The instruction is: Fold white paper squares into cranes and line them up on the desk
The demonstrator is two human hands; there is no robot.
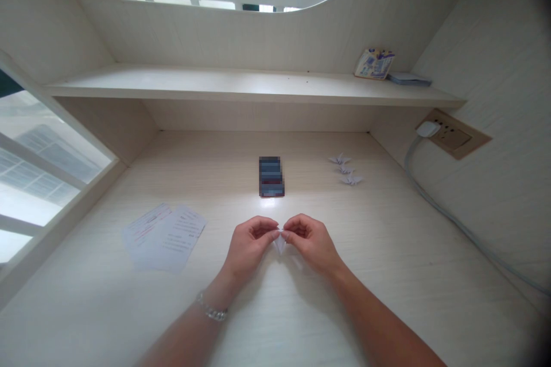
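My left hand (248, 245) and my right hand (312, 242) meet over the middle of the pale desk (387, 275). Both pinch a small folded piece of white paper (279, 242) between their fingertips, its point hanging down. A bracelet sits on my left wrist. Just beyond the hands a phone (271, 176) lies flat on the desk. Three small folded paper cranes (346, 170) stand in a row at the back right.
Printed paper sheets (166, 236) lie at the left. A shelf (241, 85) above the desk holds a small packet (374, 63) and a dark flat item. A wall socket (451, 136) at the right has a white plug with a cable running down.
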